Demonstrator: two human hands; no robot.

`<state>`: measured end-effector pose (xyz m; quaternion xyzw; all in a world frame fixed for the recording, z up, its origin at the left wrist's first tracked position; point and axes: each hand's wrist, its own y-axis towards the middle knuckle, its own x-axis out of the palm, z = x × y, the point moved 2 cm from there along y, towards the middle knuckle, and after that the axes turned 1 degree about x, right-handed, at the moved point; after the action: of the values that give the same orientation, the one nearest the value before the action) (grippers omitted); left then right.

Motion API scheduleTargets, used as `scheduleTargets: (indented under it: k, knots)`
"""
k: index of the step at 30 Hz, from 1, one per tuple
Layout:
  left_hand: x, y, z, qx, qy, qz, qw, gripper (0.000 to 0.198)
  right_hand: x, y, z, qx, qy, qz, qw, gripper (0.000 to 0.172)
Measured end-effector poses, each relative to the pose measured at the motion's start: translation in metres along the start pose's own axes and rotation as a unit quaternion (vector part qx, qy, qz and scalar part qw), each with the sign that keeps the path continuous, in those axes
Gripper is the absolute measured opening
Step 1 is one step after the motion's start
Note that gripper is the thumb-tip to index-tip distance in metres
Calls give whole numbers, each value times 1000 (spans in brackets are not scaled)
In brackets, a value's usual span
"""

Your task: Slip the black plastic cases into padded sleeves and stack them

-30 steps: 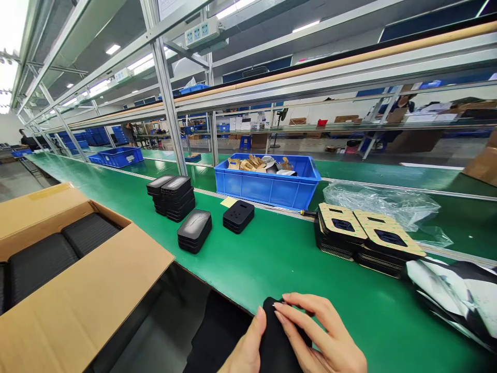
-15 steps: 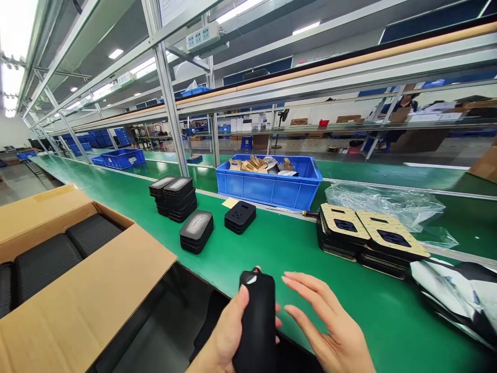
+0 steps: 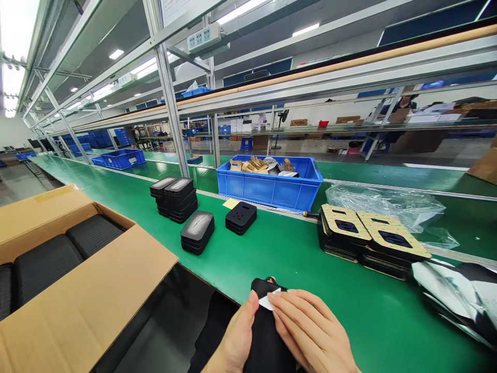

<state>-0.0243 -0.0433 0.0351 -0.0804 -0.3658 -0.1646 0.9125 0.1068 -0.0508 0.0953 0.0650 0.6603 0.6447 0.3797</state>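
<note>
My left hand [image 3: 236, 339] grips a black case [image 3: 267, 336] at the near edge of the green belt [image 3: 272, 254], thumb on its upper side. My right hand [image 3: 312, 334] lies over the case from the right, its fingertips pressed on a small white label [image 3: 267, 301] near the case's top end. Ahead on the belt lie a short stack of black shells [image 3: 197, 231], a taller double stack [image 3: 174, 197] and a black part with holes [image 3: 241, 217]. To the right sit two stacks of tan-faced pads [image 3: 373, 238].
An open cardboard box [image 3: 89, 290] holding black cases stands at the left. A blue bin [image 3: 269, 181] with brown scraps sits behind the belt. Crumpled clear plastic [image 3: 388, 202] and a black-and-white bag [image 3: 458, 295] lie at the right. Metal frame posts [image 3: 171, 109] rise behind.
The case was held upright in my left hand with the right hand open beside it; now it is lowered and my right fingers press on its white label.
</note>
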Motion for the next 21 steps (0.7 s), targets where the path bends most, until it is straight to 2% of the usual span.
scheduleTargets:
  k: [4, 5, 7, 8, 9, 11, 12, 13, 14, 16, 18, 21]
  knots:
    - [0, 0, 4, 46, 65, -2, 997, 61, -2, -13, -2, 37, 51, -14, 998, 21]
    - [-1, 0, 6, 71, 101, -1, 992, 62, -2, -17, -1, 76, 70, -21, 994, 23]
    - [-3, -1, 11, 117, 167, -8, 979, 65, -2, -24, 4, 217, 133, -12, 967, 28]
    - [-5, -1, 12, 132, 190, -18, 973, 69, -1, -27, 8, 307, 186, 11, 933, 31]
    - [-6, -1, 13, 141, 209, -30, 967, 72, 0, -30, 11, 397, 255, 34, 881, 31]
    - [-10, -3, 14, 152, 248, -49, 956, 76, 8, -29, 15, 529, 415, 21, 740, 38]
    - [-11, -3, 15, 154, 272, -56, 948, 78, 12, -26, 14, 559, 481, -11, 675, 48]
    - [-12, -4, 15, 155, 297, -61, 940, 78, 17, -22, 13, 573, 524, -52, 628, 57]
    - [-13, -4, 15, 155, 316, -64, 934, 77, 20, -18, 10, 579, 546, -89, 599, 62]
    - [-12, -4, 15, 166, 327, -64, 928, 75, 26, -12, 5, 583, 552, -101, 587, 62]
    - [-8, -4, 13, 174, 287, -69, 939, 74, 31, -10, -3, 592, 546, -72, 588, 59]
    - [4, -2, 7, 170, 169, -82, 967, 82, 39, -14, -18, 622, 540, 38, 566, 52]
